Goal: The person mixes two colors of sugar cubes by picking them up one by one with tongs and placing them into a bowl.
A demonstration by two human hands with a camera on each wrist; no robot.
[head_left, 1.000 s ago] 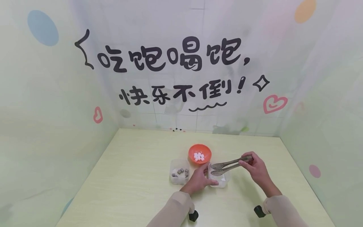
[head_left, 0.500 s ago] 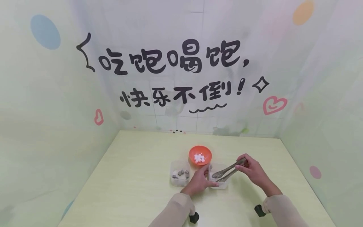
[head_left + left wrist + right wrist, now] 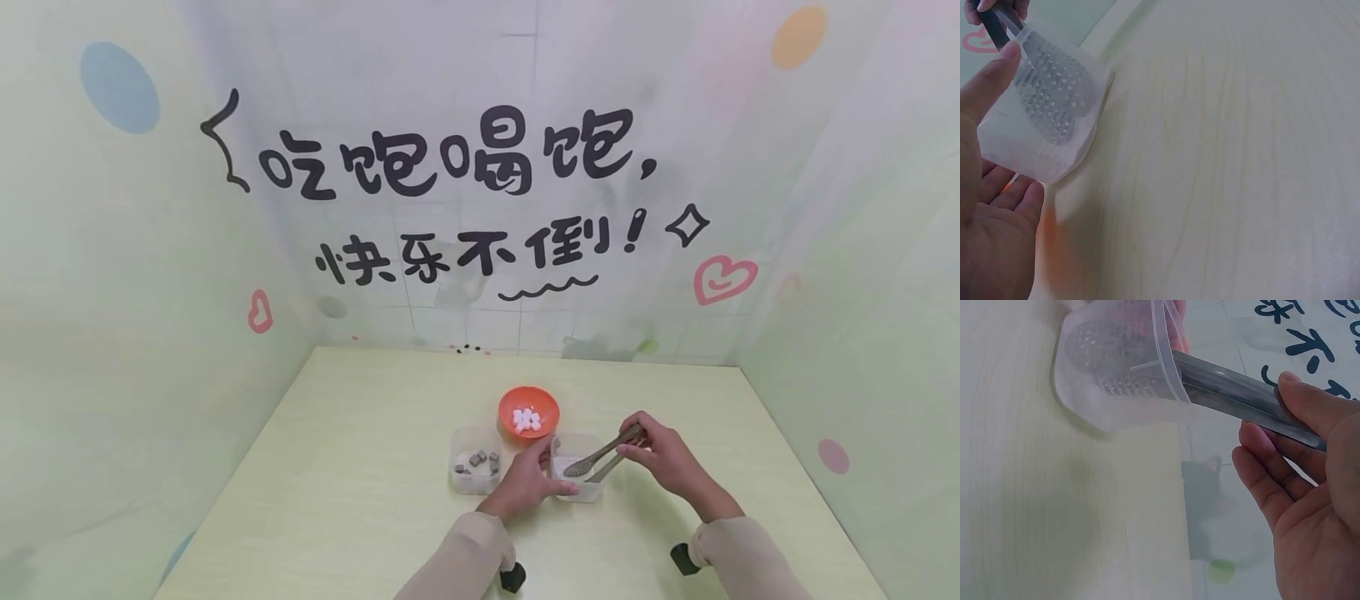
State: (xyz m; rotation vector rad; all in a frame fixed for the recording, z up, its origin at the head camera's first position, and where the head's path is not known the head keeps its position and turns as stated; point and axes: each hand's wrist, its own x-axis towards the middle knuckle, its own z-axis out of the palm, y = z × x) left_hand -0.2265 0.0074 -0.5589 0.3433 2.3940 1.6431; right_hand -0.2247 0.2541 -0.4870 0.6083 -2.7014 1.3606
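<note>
My left hand (image 3: 525, 483) grips a clear plastic box (image 3: 581, 493), thumb along the front and fingers behind its left side. In my right hand (image 3: 671, 458) is a pair of metal tongs (image 3: 603, 452), pinched at the handle end. Their perforated heads sit inside that box, seen through the wall in the left wrist view as tongs (image 3: 1054, 94) pointing down. Through the clear box (image 3: 1110, 419) in the right wrist view no food piece shows plainly between the heads. Behind stands an orange bowl (image 3: 503, 417) with several white pieces (image 3: 527, 418).
A second clear plastic box (image 3: 475, 485) stands to the left, with several small grey-brown cubes (image 3: 477, 458) inside. All rest on a pale wood-grain table (image 3: 360, 467). Printed wall panels (image 3: 465, 317) enclose the back and both sides.
The tongs have moved down from above the right box until their heads are inside it. My right hand has followed, lower and slightly left. The left hand keeps its hold.
</note>
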